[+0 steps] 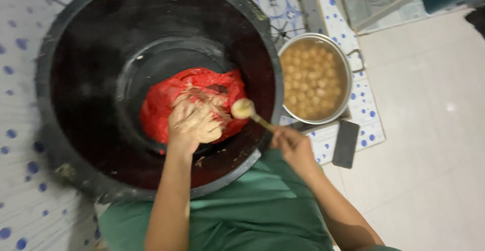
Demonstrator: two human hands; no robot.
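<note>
A big black tub point(91, 145) fills the left of the head view. Inside it lies a red plastic bag point(166, 99) with pale sticky paste on top. My left hand point(193, 124), smeared with that paste, is closed on a lump of it over the bag. My right hand point(293, 147) grips the handle of a spoon point(252, 115). The spoon's bowl carries a round ball of paste point(242, 108), just right of my left hand, above the tub's rim.
A metal pot point(339, 54) of brownish liquid with several floating balls stands right of the tub. A dark flat rectangular object point(346, 144) lies below the pot. White tiles with blue dots surround the tub; pale floor spreads to the right.
</note>
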